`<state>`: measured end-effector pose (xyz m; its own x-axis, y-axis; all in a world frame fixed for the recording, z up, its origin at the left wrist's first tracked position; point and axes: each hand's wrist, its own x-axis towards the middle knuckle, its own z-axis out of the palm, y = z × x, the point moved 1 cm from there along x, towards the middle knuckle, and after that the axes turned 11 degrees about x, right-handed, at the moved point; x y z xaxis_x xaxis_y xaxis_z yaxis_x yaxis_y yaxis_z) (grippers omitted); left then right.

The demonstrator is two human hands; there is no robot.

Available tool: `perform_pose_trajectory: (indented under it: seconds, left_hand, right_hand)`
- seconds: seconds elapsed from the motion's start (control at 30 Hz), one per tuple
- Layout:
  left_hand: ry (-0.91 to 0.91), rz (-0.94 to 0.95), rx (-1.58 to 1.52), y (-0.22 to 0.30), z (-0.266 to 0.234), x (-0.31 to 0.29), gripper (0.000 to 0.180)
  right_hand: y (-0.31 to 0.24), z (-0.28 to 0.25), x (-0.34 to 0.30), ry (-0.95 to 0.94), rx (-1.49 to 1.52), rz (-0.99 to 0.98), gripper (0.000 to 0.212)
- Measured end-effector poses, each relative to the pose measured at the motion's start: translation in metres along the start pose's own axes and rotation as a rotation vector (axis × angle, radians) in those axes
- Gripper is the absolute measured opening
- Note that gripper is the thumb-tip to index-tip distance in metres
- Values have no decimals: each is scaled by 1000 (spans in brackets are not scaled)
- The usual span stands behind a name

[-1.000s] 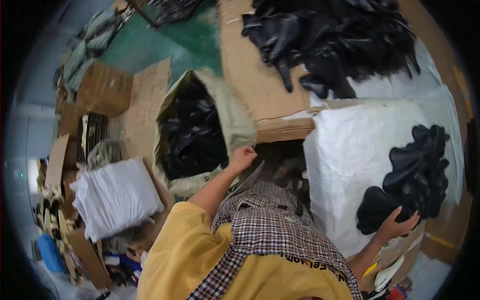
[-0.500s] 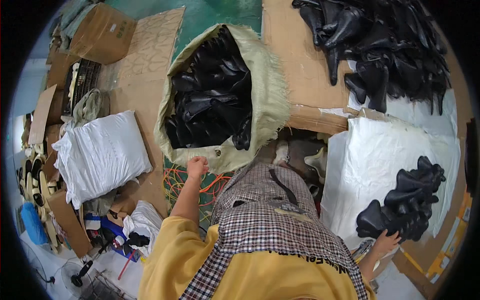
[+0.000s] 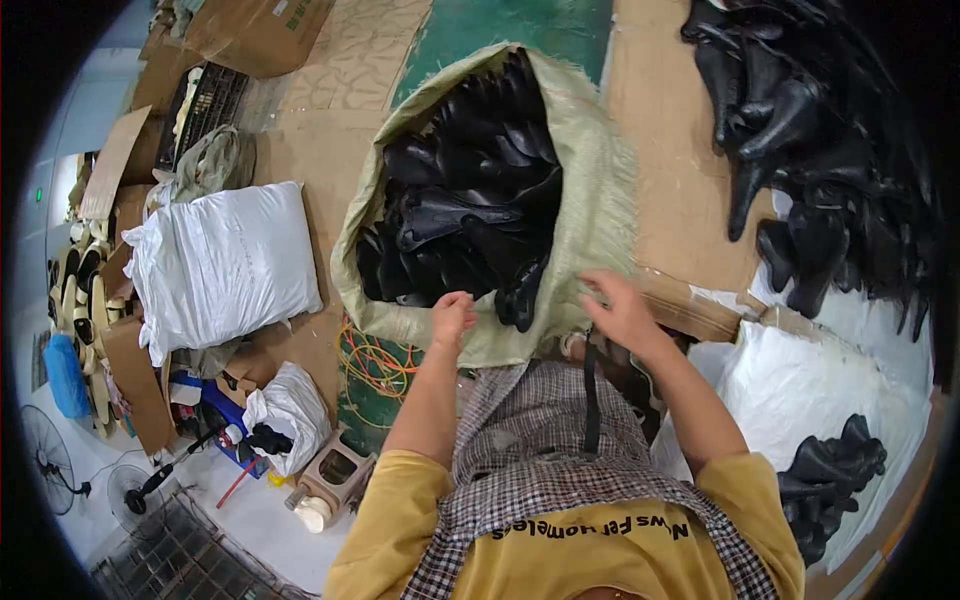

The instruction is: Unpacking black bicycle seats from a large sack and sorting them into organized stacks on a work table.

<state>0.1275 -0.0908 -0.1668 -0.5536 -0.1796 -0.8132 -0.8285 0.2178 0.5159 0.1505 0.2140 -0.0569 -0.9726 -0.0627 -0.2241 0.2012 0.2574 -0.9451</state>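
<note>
A pale woven sack (image 3: 600, 190) stands with its mouth spread wide, filled with black, glossy pieces (image 3: 470, 215) shaped like bicycle saddles. At its near rim, my left hand (image 3: 454, 318) is closed in a fist on the sack's edge. My right hand (image 3: 618, 308) hovers by the near right side of the sack, fingers apart and slightly curled, holding nothing. One black piece (image 3: 518, 298) pokes out over the near rim between my two hands.
More black pieces (image 3: 790, 110) are heaped on cardboard at the far right. A smaller stack (image 3: 830, 480) lies on a white-wrapped bundle (image 3: 800, 390) at the near right. To the left are a stuffed white bag (image 3: 225, 270), orange cords (image 3: 375, 365) and fans (image 3: 128, 490).
My right hand has left the small black stack on the right and come over to the sack, empty. My left hand stays at the sack's rim. The whole view has shifted.
</note>
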Motion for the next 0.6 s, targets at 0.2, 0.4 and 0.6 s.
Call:
perform_pose_trajectory:
  seconds: [0.2, 0.4, 0.6]
  left_hand:
    - [7, -19, -38, 26, 30, 54, 23]
    - [24, 69, -5, 27, 46, 92, 39]
    - [44, 183, 610, 35, 42, 82, 34]
  right_hand:
    - [68, 121, 118, 196, -142, -116, 44]
    - [116, 160, 181, 283, -109, 148, 48]
    - [72, 161, 168, 132, 46, 12, 28]
